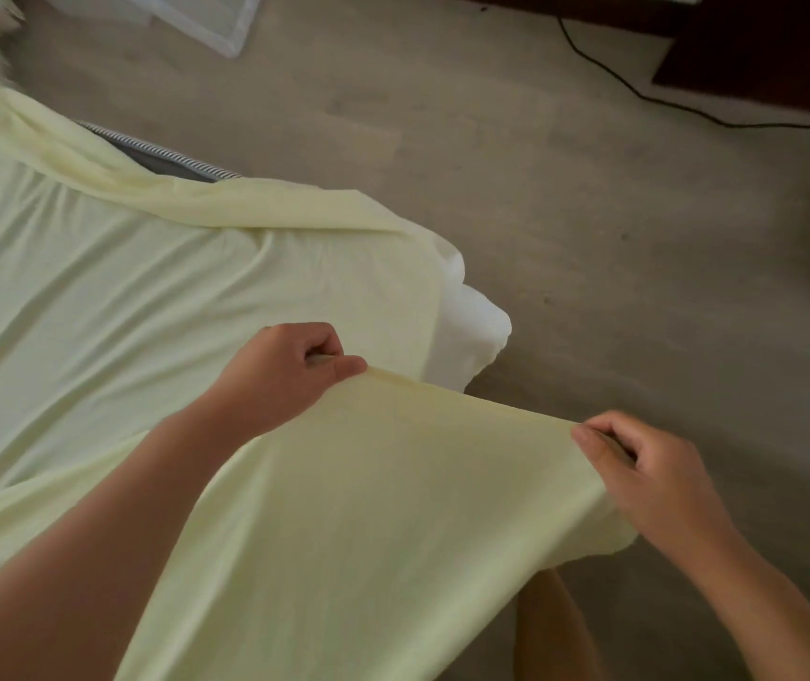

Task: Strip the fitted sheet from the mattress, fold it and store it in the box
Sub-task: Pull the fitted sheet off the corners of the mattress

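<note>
Floor (pixel 589 189): pale wood. Fitted sheet (pixel 147 287): pale yellow, lying loose over mattress (pixel 476 326), one white corner bare. Near sheet edge is pulled taut btwn both hands. Left hand (pixel 290 371): fingers curled, thumb pinching edge. Right hand (pixel 638 464): same pinch, above floor beside bed.

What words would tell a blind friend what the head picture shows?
Left hand and right hand pinch the edge of a yellow fitted sheet, stretched between them, beside a bare white mattress corner. A black cable crosses the floor.
</note>
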